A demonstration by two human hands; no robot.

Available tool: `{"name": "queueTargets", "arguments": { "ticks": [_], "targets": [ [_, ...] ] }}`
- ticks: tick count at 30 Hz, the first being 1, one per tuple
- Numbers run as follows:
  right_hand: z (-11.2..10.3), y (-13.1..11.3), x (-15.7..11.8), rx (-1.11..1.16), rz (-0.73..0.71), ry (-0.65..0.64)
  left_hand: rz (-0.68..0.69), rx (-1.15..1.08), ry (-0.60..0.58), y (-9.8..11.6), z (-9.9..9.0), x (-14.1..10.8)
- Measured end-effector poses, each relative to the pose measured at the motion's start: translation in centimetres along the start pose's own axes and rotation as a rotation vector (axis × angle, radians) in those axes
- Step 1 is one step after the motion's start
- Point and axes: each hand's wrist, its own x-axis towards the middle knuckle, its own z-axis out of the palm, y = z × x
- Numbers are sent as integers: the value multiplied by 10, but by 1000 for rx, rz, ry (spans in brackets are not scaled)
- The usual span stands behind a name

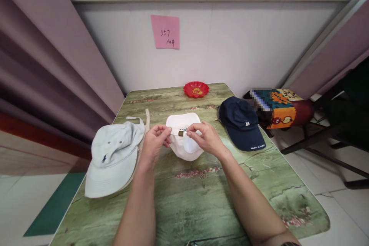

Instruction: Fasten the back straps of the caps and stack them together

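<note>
Here: white cap [184,150] — light, soft, best held by its strap; left fingers [165,132] and right fingers [193,127] pinched closed on strap [175,132] ends — buckle [180,133] between.

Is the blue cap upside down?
No, the blue cap is right way up: its round top faces up, above the brim.

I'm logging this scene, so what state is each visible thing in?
White cap: strap pinched, fastening unclear
Left hand: closed on the strap
Right hand: closed on the strap
Pale cap: crown up, strap end loose
Navy cap: crown up, strap hidden
Red dish: open side up
Pink note: stuck up
</note>
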Motion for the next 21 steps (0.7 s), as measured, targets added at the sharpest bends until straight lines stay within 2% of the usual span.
{"name": "queueTargets", "arguments": {
  "ticks": [2, 5, 9, 16, 21],
  "targets": [
    [0, 0, 0, 3, -7, 2, -46, 0, -6, 0, 2, -1],
    [-1, -1, -1, 11, -16, 1, -107, 28, -78, 0, 4, -3],
    [-1, -1, -1, 10, -20, 3, -75, -18, -135, 1, 8, -5],
    [-1, 1, 0, 16, -34, -5, 30, -72, -61, 7, 23, -11],
    [-2, -2, -1, 41, -9, -3, 73, -74, -40, 10, 25, -13]
  ]
}}
